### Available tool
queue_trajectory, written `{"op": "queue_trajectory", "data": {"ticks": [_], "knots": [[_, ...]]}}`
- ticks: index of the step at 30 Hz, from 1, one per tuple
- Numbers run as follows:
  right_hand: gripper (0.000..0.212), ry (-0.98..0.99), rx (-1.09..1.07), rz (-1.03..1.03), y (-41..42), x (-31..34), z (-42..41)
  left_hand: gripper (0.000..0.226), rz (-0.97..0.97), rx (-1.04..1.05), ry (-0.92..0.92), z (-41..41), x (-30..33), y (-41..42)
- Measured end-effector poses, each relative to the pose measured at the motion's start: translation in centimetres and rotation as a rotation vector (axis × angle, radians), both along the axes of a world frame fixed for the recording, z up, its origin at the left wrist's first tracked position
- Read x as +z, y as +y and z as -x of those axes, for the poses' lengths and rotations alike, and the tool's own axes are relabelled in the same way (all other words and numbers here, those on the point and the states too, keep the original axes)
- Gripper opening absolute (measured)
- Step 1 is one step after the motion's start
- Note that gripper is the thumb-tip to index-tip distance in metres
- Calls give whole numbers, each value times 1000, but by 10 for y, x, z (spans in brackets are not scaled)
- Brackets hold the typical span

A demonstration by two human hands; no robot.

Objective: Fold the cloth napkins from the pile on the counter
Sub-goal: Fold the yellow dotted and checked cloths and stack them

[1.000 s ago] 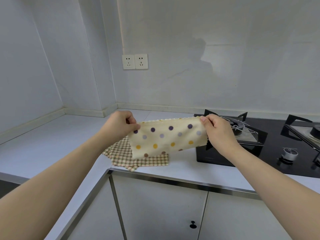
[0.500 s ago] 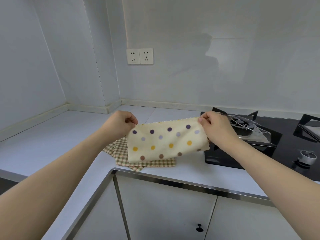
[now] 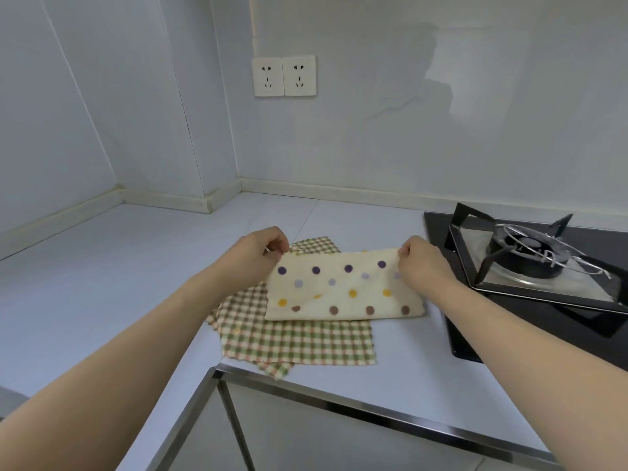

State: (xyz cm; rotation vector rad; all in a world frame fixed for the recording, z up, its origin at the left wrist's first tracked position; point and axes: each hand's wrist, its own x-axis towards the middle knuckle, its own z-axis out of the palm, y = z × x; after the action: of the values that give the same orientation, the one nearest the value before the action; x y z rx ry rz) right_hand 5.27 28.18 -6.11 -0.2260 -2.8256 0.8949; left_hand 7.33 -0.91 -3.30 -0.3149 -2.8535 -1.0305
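Your left hand (image 3: 260, 248) pinches the far-left corner of the dotted napkin (image 3: 343, 288); your right hand (image 3: 419, 261) pinches the far-right corner. Both grips are thumb-and-finger pinches on the far edge, nothing else held.

The napkin is folded in half, a wide strip, lying on the checked napkins (image 3: 299, 338) of the pile, near the counter (image 3: 102, 266) front edge. The fold line sits at 6 o'clock, the paired loose edges at 12 under your fingers.

Handling, as I judge it: light, limp, plush fabric. No stiffness, so it sags wherever you don't support it. Not fragile, and it looks grippy, not slick. The layers can slide apart if you pinch only the top one (catch both plies).

For a next fold, take the two corners at 3 o'clock, far and near, and carry them to 9. Keep it low on the pile so the cloth doesn't droop.

Gas hob (image 3: 530, 260) sits just at 3 o'clock of the napkin; keep cloth off the burner.
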Motion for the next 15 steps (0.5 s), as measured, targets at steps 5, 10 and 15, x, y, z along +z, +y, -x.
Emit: {"op": "queue_trajectory", "data": {"ticks": [5,10,15], "knots": [[13,6,-99,-186,-22,-38,12,23,-77,-9,-186,16,-14,-9],[1,159,-136,-380,-29,-54,15,22,-116,-2,-250,18,-31,-9],[7,189,-139,-377,-28,-57,19,17,-190,16,-235,25,-33,-12]]}}
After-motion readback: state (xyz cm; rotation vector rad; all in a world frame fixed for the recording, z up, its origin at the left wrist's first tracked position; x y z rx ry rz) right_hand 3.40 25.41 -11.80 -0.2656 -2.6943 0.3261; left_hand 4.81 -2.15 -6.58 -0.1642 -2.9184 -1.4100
